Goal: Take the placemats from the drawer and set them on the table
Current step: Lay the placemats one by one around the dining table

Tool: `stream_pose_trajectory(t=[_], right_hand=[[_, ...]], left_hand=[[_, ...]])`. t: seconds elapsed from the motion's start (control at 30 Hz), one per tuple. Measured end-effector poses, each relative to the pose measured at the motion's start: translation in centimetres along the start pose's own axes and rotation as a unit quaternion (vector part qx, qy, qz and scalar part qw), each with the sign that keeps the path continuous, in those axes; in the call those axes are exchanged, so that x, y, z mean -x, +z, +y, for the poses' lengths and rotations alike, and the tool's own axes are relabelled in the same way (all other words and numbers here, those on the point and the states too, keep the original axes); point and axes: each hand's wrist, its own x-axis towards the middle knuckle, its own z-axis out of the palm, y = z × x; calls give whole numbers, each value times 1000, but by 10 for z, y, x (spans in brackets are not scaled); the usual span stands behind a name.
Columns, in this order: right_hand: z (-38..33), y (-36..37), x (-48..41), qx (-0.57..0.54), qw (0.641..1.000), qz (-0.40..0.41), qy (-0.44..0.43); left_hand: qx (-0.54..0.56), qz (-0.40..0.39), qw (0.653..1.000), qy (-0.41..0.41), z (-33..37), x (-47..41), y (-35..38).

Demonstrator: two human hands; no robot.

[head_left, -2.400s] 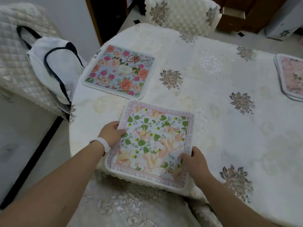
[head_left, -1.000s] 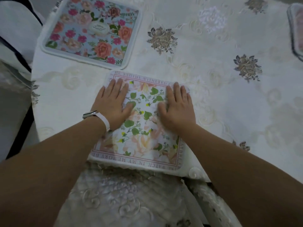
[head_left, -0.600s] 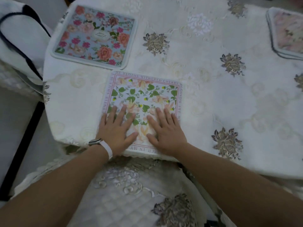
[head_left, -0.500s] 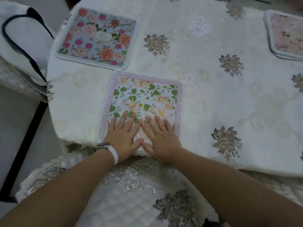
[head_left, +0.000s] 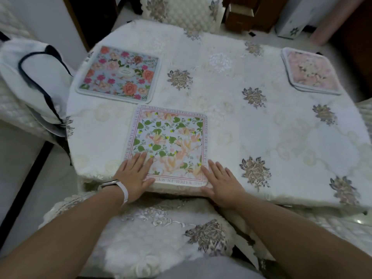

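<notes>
Pressing left hand (head_left: 134, 174) and right hand (head_left: 223, 182), fingers straight and slightly spread, flat on near corners of leaf-print placemat (head_left: 169, 141) at near edge of table (head_left: 231, 117). Beyond, rose placemat (head_left: 120, 74) at far-left edge, pink placemats (head_left: 311, 73) at far-right edge.

Dim, soft indoor light; wide-angle bend at edges, slight blur throughout.

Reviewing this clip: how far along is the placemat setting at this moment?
Done: the rose placemat lies flat on the table, far left. In hand: the leafy placemat lies at the near edge, left hand and right hand flat at its near corners. Left: the pink placemat at the far right shows a doubled edge, perhaps a stack to spread out.
</notes>
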Motion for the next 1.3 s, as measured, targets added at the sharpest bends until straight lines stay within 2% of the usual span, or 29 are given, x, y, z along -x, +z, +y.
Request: stream_pose_trajectory(t=[0.1,0.27,0.4,0.53,0.6,0.7,0.83,0.93,1.13,1.3], right_hand=[[12,-7,10,-43,999,-15,25],[21,-30,30,-106,993,8,54],[24,-52,49,-143,988,27,57],[39,-74,74,-137,986,79,43],[53,-81,87,-124,985,111,35],[82,-89,107,-88,983,161,11],[139,-96,139,-59,979,198,5],[189,-95,166,-60,979,192,11],[283,-89,212,-91,977,190,25],[329,-88,242,-99,976,191,11]], left_hand=[[13,-18,1000,-7,-3,5,-12],[46,44,998,10,5,10,-31],[48,42,997,36,37,13,-46],[88,157,977,114,91,10,-70],[75,212,962,152,122,8,-89],[60,253,951,167,168,6,-115],[36,235,959,156,233,2,-132],[33,217,965,145,287,-4,-138],[29,236,961,142,400,-26,-151],[15,235,962,139,475,-36,-163]])
